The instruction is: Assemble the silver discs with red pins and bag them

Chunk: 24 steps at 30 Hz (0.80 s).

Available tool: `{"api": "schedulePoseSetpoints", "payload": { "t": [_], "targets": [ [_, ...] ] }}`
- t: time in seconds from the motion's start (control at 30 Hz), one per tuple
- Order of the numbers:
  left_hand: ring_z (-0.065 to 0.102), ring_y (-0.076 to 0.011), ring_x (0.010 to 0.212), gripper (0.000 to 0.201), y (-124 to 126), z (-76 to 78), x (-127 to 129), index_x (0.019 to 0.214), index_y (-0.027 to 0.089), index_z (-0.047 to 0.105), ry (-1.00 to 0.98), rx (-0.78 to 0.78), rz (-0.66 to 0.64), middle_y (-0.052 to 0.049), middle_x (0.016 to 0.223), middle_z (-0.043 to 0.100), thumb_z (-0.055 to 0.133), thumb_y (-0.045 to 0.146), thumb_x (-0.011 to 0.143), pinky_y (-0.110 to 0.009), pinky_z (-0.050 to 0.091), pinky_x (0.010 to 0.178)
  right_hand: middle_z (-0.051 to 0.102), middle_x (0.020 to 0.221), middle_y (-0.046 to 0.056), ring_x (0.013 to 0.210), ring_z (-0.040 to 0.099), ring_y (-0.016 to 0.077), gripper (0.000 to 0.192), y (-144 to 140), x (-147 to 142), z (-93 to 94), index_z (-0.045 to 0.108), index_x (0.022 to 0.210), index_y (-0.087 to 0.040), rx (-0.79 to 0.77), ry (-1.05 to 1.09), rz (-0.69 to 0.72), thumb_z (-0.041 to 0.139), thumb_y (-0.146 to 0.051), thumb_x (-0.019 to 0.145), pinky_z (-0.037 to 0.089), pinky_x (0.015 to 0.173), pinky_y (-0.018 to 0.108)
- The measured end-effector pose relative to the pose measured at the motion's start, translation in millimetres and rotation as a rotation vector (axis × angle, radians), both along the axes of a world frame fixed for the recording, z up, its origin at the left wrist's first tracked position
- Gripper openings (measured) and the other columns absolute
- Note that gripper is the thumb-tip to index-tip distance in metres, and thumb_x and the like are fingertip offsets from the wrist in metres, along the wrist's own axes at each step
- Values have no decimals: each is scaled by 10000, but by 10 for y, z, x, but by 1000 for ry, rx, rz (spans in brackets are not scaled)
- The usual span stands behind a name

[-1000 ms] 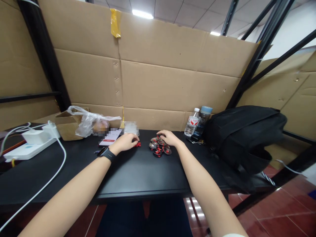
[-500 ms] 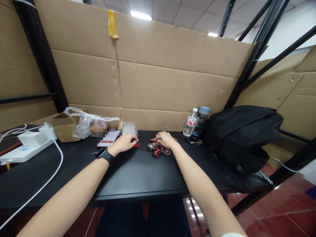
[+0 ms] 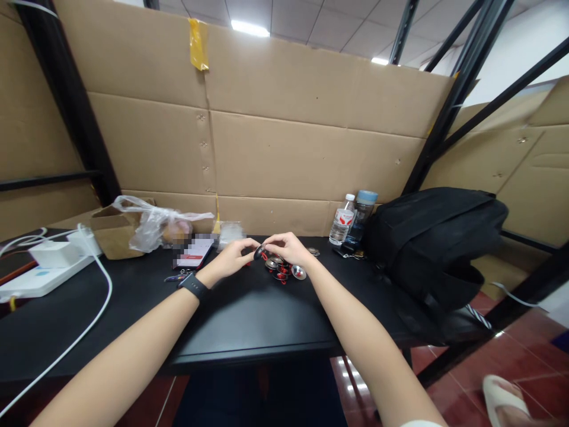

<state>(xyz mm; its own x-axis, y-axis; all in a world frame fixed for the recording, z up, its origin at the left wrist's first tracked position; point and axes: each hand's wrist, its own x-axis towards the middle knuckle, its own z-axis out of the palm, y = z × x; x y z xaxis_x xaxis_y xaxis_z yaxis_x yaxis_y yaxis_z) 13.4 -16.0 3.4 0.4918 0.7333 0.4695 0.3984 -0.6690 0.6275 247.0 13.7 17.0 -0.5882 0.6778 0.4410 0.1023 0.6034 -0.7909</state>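
Observation:
Between my two hands a small round metal disc with red cord, which looks like a finger cymbal [image 3: 259, 253], is held tilted above the black table [image 3: 249, 323]. My left hand [image 3: 232, 258], with a dark watch on the wrist, pinches its left edge between thumb and fingers. The fingertips of my right hand [image 3: 288, 248] close on its upper right side, by the red cord. Just below my right hand lies a heap of similar finger cymbals [image 3: 283, 273] with red loops. More discs [image 3: 313, 251] rest behind that hand.
To the left are a phone [image 3: 194, 254], a clear plastic packet [image 3: 231, 232], a plastic bag [image 3: 153, 225], a cardboard box [image 3: 116, 237] and a white power strip [image 3: 48, 279]. Two bottles [image 3: 342, 219] and a black backpack [image 3: 431, 249] stand right. Another person's foot [image 3: 507, 400] shows lower right.
My right hand has lifted a finger cymbal from the heap and moved left. My left hand has come in to meet it, and both fingertips now touch the disc.

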Motion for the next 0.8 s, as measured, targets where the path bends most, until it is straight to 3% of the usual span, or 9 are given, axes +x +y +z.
{"api": "schedulePoseSetpoints", "payload": {
  "t": [0.17, 0.37, 0.47, 0.53, 0.63, 0.7, 0.77, 0.8],
  "targets": [
    [643, -216, 1008, 239, 21, -16, -11, 973, 199, 742, -50, 43, -30, -82, 1083, 702, 692, 413, 881, -326, 496, 901, 757, 883, 68, 744, 658, 165, 356, -19, -5, 15, 769, 964, -143, -46, 14, 40, 754, -465, 811, 510, 740, 286],
    [654, -204, 951, 226, 13, -38, 4, 899, 194, 756, -46, 81, -36, -73, 1009, 710, 664, 400, 898, -337, 494, 910, 737, 831, 52, 712, 649, 153, 385, 12, -14, -37, 737, 952, -137, -173, 3, 68, 798, -468, 764, 499, 701, 271],
    [651, -213, 981, 231, -3, -23, 17, 897, 200, 751, -13, 122, 24, -72, 1027, 700, 649, 407, 899, -350, 494, 942, 709, 787, 31, 649, 603, 125, 395, 8, 56, 22, 717, 966, -140, -274, -70, 163, 790, -476, 771, 467, 627, 239],
    [642, -219, 1019, 247, 7, -16, 4, 886, 203, 749, 13, 171, 99, -79, 1074, 680, 625, 415, 908, -359, 489, 972, 697, 777, 25, 622, 574, 110, 396, 46, 193, 89, 711, 978, -140, -302, -79, 146, 784, -472, 775, 455, 602, 225],
    [636, -221, 1034, 242, 71, -35, -76, 902, 205, 744, 81, 242, 193, -83, 1108, 661, 590, 391, 908, -369, 483, 999, 706, 802, 42, 626, 565, 104, 381, 194, 541, 149, 716, 1011, -132, -254, -7, -123, 751, -443, 794, 442, 582, 207],
    [642, -223, 1015, 236, 133, -66, -159, 921, 202, 735, 142, 259, 239, -81, 1088, 666, 565, 365, 903, -369, 488, 991, 717, 795, 65, 609, 562, 109, 349, 322, 818, 122, 729, 1042, -112, -220, -50, -466, 698, -386, 828, 410, 532, 197],
    [653, -228, 988, 237, 191, -100, -241, 921, 197, 728, 210, 246, 294, -83, 1064, 677, 548, 349, 893, -367, 494, 975, 731, 787, 73, 592, 569, 112, 288, 437, 1068, 38, 755, 1015, -99, -174, -226, -868, 645, -308, 850, 425, 543, 207],
    [658, -232, 975, 239, 214, -115, -274, 911, 195, 728, 246, 232, 321, -85, 1056, 683, 547, 348, 886, -365, 497, 967, 734, 772, 86, 586, 578, 122, 278, 483, 1168, -19, 762, 1004, -79, -181, -270, -937, 634, -272, 848, 433, 551, 220]
  ]
}}
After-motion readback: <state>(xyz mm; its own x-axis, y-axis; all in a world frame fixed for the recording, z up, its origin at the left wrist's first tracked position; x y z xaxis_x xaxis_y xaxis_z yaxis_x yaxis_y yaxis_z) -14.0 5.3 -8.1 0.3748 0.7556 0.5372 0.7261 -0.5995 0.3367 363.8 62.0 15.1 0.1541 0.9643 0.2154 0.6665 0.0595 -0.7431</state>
